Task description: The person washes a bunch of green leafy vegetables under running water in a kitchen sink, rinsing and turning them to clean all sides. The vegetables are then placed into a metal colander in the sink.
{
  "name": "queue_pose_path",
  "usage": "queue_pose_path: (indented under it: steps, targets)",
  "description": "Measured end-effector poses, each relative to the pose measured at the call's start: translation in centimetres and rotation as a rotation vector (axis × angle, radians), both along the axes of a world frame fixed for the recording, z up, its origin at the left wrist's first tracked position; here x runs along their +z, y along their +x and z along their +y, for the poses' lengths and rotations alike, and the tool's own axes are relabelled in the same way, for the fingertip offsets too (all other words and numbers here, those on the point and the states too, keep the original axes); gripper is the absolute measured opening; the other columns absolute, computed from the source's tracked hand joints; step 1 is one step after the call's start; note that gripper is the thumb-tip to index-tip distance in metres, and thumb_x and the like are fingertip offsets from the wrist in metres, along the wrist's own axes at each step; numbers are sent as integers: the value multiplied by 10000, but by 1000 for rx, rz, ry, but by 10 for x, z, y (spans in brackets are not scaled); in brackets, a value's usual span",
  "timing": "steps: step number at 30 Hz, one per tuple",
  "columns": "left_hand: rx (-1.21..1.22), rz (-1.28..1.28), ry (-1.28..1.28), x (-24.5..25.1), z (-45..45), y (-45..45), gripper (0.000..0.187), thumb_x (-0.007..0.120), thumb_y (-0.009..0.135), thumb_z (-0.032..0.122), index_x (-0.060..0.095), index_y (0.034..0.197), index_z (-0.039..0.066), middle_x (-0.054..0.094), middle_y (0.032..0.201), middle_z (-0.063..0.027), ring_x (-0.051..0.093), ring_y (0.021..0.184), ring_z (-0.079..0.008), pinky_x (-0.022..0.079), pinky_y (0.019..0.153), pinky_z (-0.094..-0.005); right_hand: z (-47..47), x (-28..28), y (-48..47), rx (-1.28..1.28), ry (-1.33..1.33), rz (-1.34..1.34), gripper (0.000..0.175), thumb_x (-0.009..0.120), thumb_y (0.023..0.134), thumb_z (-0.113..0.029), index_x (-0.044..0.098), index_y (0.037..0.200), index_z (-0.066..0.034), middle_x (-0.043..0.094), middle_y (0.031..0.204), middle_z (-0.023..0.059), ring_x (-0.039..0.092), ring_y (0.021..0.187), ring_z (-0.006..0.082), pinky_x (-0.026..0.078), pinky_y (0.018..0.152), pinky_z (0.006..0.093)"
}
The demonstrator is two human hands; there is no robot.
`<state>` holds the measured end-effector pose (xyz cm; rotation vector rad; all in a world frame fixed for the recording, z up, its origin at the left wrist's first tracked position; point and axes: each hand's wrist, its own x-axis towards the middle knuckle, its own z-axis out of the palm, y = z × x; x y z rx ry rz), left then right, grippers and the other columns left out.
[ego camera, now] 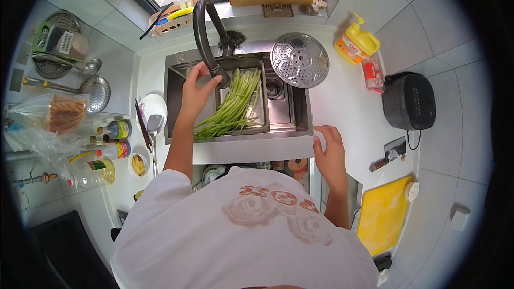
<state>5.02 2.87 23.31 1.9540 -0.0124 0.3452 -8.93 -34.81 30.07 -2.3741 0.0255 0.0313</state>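
Note:
My left hand (pixel 199 88) is at the spray head of a black gooseneck faucet (pixel 204 36), its fingers and thumb around the lower end. Whether it grips firmly cannot be told. Below the faucet, a bunch of long green vegetable stalks (pixel 237 104) lies in the left basin of the stainless steel sink (pixel 299 133), leafy ends towards me. My right hand (pixel 330 148) rests near the sink's front right corner, fingers apart and holding nothing. A perforated round steel steamer plate (pixel 299 60) lies over the back right part of the sink and the counter.
A yellow pump bottle (pixel 356 42) and a black appliance (pixel 408 100) stand at the right, with a cleaver (pixel 388 153) and a yellow cutting board (pixel 384 216) nearer. On the left are a white plate (pixel 154 106) with a spatula (pixel 155 124), a small bowl (pixel 138 165) and several bottles (pixel 114 150).

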Motion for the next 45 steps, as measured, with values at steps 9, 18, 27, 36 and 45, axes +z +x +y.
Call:
queue_pose_path:
  steps: [9, 18, 27, 36, 45]
  targets:
    - [42, 134, 207, -25, 4, -13, 487, 872, 851, 182, 656, 1259, 27, 704, 1125, -38, 645, 1029, -147, 506, 776, -294, 7, -7, -10, -44, -16, 31, 263, 597, 974, -92, 659, 1222, -30, 619, 1268, 162, 583, 1182, 370, 480, 1016, 451]
    - [-101, 139, 150, -36, 17, -4, 429, 845, 854, 119, 657, 1231, 38, 701, 1041, -49, 657, 980, -185, 523, 868, -332, 9, -8, -23, -158, 14, 51, 201, 587, 994, -96, 666, 1166, -29, 631, 1238, 142, 597, 1136, 365, 490, 976, 451]
    - [-222, 474, 372, -82, 38, -4, 148, 687, 935, 101, 723, 1054, 21, 724, 951, -183, 707, 898, -264, 542, 798, -368, 11, -3, -31, -248, 15, -67, 155, 625, 964, -48, 665, 1114, -41, 649, 1141, 145, 627, 1050, 382, 513, 908, 449]
    - [-464, 415, 626, -147, 12, -28, 220, 606, 900, 38, 732, 1079, 27, 731, 885, -195, 712, 842, -364, 551, 759, -445, 8, 6, -37, -257, -57, -144, 154, 648, 923, -21, 695, 1069, -30, 658, 1118, 143, 629, 1024, 370, 520, 878, 457]
    - [-761, 425, 511, -167, -59, -30, 234, 649, 898, 108, 742, 1106, 58, 730, 849, -197, 726, 813, -349, 571, 749, -430, -11, 9, -70, -405, -134, -137, 199, 653, 888, -13, 715, 1074, -47, 650, 1099, 123, 631, 1005, 354, 531, 873, 462]
